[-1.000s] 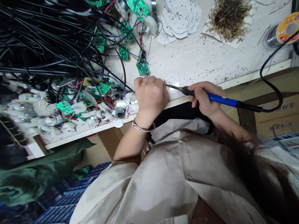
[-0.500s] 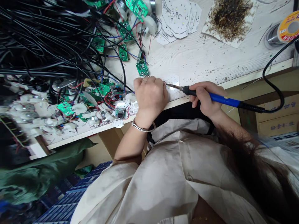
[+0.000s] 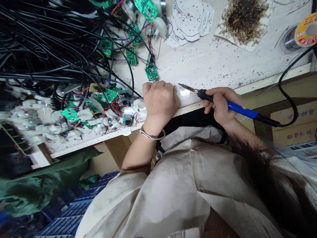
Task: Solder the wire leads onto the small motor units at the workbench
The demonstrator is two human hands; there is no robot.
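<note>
Head view looks down on a pale wood-grained desk [image 3: 210,62], speckled with dark crumbs. Black cables [image 3: 54,49] heap on its left, and beyond its near edge are cardboard boxes [image 3: 294,134], a green cloth [image 3: 49,178] and blue slatted crates [image 3: 76,211]. Near the far side lie white LED boards [image 3: 189,19] and a debris-covered pad [image 3: 251,45]. The right hand [image 3: 224,114] grips a soldering iron [image 3: 244,111], its tip over a pale flat piece [image 3: 184,96] near the desk's edge, just beside the left hand [image 3: 160,100]. That left hand is curled, knuckles up, near a green circuit board [image 3: 151,72]; its fingertips are hidden, so what it grasps cannot be told. Whether the tip touches anything is unclear. The frame cuts off the cables, the LED boards and a solder spool [image 3: 307,31]; blurred hair [image 3: 279,188] covers part of the right arm.
</note>
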